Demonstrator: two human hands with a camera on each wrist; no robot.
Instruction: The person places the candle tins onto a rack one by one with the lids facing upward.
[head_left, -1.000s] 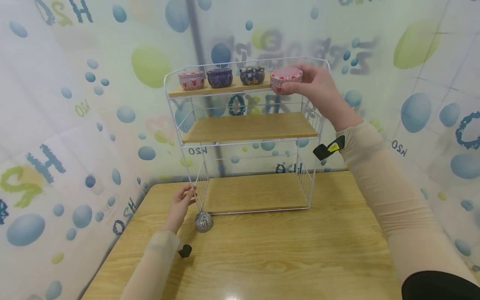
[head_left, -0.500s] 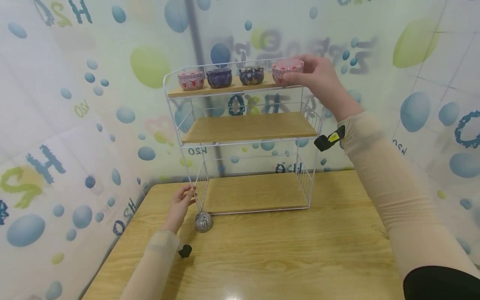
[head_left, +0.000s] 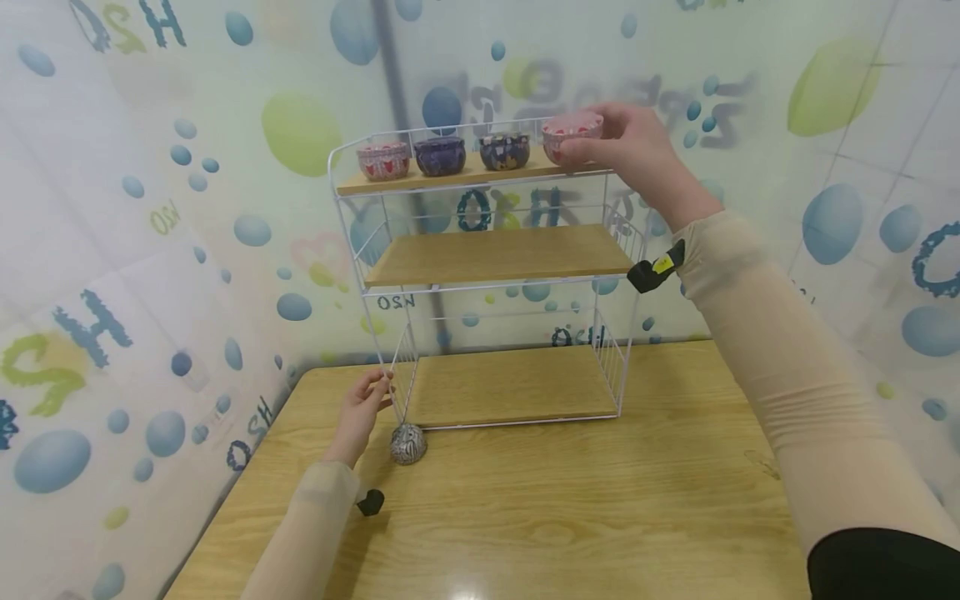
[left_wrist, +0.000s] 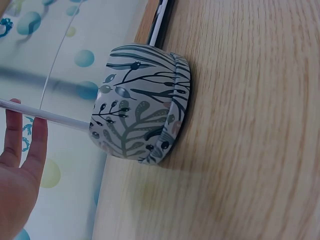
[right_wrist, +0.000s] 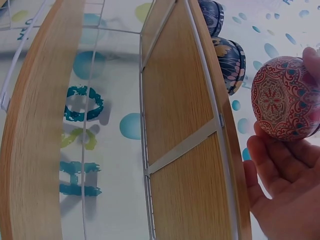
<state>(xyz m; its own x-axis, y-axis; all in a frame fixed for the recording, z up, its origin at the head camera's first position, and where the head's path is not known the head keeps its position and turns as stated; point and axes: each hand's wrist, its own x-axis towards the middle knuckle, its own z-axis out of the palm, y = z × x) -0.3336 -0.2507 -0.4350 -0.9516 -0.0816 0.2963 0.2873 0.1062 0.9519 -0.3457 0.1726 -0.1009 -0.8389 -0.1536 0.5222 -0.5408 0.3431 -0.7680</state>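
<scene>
My right hand grips a small round tin with a pink top and red-patterned side, at the right end of the rack's top shelf. In the right wrist view, the patterned underside of this tin shows just above the shelf edge. My left hand holds the front left post of the white wire rack with its fingertips. Beside that hand, on the table, an upturned grey-and-white tin with a leaf print leans close to the post's foot.
Along the top shelf stand a pink tin, a purple-blue tin and a dark floral tin. Below are a middle wooden shelf and a bottom one. The rack stands on a wooden table before a printed curtain.
My right hand has raised the pink-topped tin slightly and moved it back over the top shelf's right end. My left hand stays on the post.
</scene>
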